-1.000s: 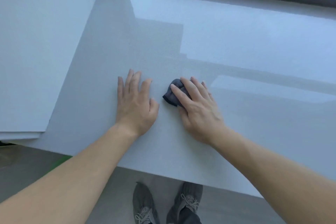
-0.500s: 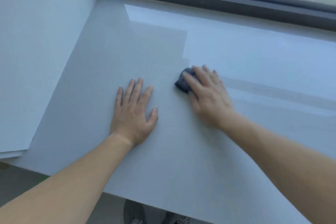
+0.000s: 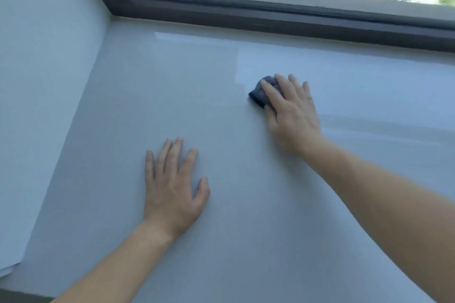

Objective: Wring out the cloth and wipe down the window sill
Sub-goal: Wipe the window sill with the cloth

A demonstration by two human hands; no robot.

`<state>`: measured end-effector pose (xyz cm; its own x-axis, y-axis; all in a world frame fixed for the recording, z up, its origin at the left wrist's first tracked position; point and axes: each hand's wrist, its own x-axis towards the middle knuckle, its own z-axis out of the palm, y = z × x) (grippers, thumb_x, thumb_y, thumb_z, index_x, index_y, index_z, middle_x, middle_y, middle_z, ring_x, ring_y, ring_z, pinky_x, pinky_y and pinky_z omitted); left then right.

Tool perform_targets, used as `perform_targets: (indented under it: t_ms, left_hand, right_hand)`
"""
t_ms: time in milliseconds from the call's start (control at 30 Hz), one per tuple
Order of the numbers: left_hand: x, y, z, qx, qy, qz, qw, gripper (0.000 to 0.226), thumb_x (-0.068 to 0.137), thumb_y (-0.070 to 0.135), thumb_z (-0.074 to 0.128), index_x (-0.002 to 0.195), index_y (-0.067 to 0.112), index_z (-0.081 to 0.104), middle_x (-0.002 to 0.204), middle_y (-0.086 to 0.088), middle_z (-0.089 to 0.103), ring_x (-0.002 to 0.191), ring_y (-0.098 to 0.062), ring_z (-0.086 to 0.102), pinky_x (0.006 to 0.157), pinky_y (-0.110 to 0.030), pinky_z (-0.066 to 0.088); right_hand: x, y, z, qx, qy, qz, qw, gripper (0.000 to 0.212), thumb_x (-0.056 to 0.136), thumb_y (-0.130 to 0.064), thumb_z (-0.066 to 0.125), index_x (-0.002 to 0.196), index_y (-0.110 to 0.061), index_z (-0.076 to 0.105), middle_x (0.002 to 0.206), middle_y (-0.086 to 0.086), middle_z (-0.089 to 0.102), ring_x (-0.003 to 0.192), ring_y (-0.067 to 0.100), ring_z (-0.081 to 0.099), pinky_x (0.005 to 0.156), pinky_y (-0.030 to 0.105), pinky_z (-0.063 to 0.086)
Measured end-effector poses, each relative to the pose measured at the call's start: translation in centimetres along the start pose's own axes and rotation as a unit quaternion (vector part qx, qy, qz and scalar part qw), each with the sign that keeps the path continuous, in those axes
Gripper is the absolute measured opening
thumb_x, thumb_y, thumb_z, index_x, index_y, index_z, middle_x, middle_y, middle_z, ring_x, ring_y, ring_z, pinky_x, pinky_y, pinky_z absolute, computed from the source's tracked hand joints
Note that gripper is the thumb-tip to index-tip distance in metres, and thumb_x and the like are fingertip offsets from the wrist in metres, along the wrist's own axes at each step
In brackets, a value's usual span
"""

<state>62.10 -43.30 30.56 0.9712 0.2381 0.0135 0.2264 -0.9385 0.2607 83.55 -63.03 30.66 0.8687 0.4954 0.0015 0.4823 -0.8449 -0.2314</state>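
A small dark grey cloth lies bunched on the pale glossy window sill, right of centre. My right hand presses down on it with straight fingers, and most of the cloth is hidden under the palm and fingers. Flat on the sill, nearer to me and to the left, rests my left hand with its fingers spread and nothing under it.
A dark window frame runs along the back of the sill, with glass above it. A white side wall closes off the sill on the left. The sill's front edge lies at the bottom left.
My right hand has slid the cloth away from me and to the right, towards the window. The left hand has stayed flat in its place. The view has tilted up.
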Motion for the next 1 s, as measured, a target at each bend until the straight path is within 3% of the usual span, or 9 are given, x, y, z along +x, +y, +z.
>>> perform_targets:
  t_ms: [100,267,333,433,533,600,733,900,1000]
  left_hand:
    - [4.0,-0.4,-0.2,-0.029,0.015,0.026,0.999,0.052,0.086,0.036,0.046,0.128,0.008,0.059,0.151,-0.018,0.043,0.145,-0.033,0.033,0.119,-0.059,0.014]
    - [14.6,-0.3,-0.5,-0.057,-0.034,0.016,0.998,0.061,0.090,0.036,0.038,0.147,0.017,0.042,0.164,-0.008,0.020,0.153,-0.025,0.010,0.123,-0.048,-0.001]
    - [17.0,-0.6,-0.1,-0.040,-0.055,0.000,0.998,0.065,0.091,0.042,0.028,0.153,0.022,0.029,0.167,-0.004,0.009,0.153,-0.021,0.000,0.122,-0.047,-0.006]
    - [17.7,-0.8,0.7,0.016,-0.061,-0.001,0.998,0.069,0.093,0.049,0.021,0.157,0.024,0.019,0.167,-0.002,0.002,0.153,-0.018,-0.006,0.122,-0.047,-0.006]
    - [17.5,-0.8,0.9,0.025,-0.057,0.000,0.998,0.069,0.093,0.049,0.021,0.157,0.024,0.019,0.167,-0.002,0.002,0.153,-0.019,-0.007,0.122,-0.048,-0.005]
    - [17.6,-0.7,0.8,0.029,-0.059,0.002,0.998,0.069,0.092,0.049,0.021,0.156,0.023,0.019,0.167,-0.003,0.003,0.153,-0.019,-0.006,0.122,-0.049,-0.004]
    - [17.6,-0.6,0.6,0.025,-0.057,0.002,0.998,0.069,0.092,0.048,0.021,0.156,0.021,0.022,0.167,-0.005,0.005,0.153,-0.021,-0.004,0.122,-0.051,-0.002]
    - [17.7,-0.6,0.7,0.032,-0.060,0.004,0.998,0.069,0.092,0.047,0.024,0.155,0.020,0.025,0.167,-0.007,0.008,0.154,-0.023,0.000,0.122,-0.053,0.002]
    - [17.6,-0.5,0.7,0.031,-0.059,0.003,0.998,0.069,0.092,0.047,0.024,0.155,0.020,0.026,0.166,-0.006,0.010,0.154,-0.023,0.000,0.122,-0.054,0.004]
  right_hand:
    - [2.7,-1.3,0.1,0.015,0.029,0.148,0.989,0.054,0.099,-0.029,0.039,0.152,-0.029,0.029,0.160,0.002,0.021,0.150,0.033,0.010,0.124,0.049,0.002]
    - [0.3,-3.8,0.5,0.012,-0.055,-0.079,0.995,0.060,0.093,-0.033,0.031,0.152,-0.027,0.035,0.159,0.004,0.028,0.148,0.034,0.019,0.122,0.054,0.014]
    - [2.2,-1.5,-0.3,-0.004,-0.062,-0.096,0.993,0.060,0.092,-0.032,0.031,0.152,-0.026,0.036,0.158,0.005,0.030,0.146,0.034,0.022,0.121,0.053,0.015]
    - [6.2,1.9,-0.9,-0.018,0.010,0.053,0.998,0.055,0.094,-0.027,0.043,0.149,-0.020,0.039,0.153,0.011,0.035,0.139,0.038,0.031,0.118,0.054,0.020]
    - [8.6,0.7,-0.6,-0.011,0.048,0.223,0.974,0.056,0.098,-0.029,0.040,0.152,-0.022,0.031,0.156,0.010,0.027,0.143,0.035,0.023,0.120,0.051,0.014]
    - [8.7,-2.4,0.3,-0.009,0.050,0.188,0.981,0.056,0.097,-0.029,0.040,0.152,-0.020,0.030,0.156,0.011,0.026,0.143,0.038,0.023,0.120,0.050,0.014]
    - [9.3,-3.9,0.7,-0.014,-0.010,-0.019,1.000,0.055,0.099,-0.025,0.042,0.153,-0.024,0.034,0.158,0.008,0.028,0.146,0.036,0.021,0.122,0.051,0.009]
    - [13.0,-4.1,0.9,-0.014,0.045,0.184,0.982,0.059,0.097,-0.028,0.042,0.154,-0.027,0.026,0.158,0.008,0.023,0.147,0.032,0.016,0.123,0.047,0.004]
    - [14.0,-7.0,2.0,-0.006,0.040,0.132,0.990,0.062,0.097,-0.028,0.044,0.155,-0.029,0.024,0.160,0.010,0.020,0.147,0.034,0.014,0.123,0.046,0.009]
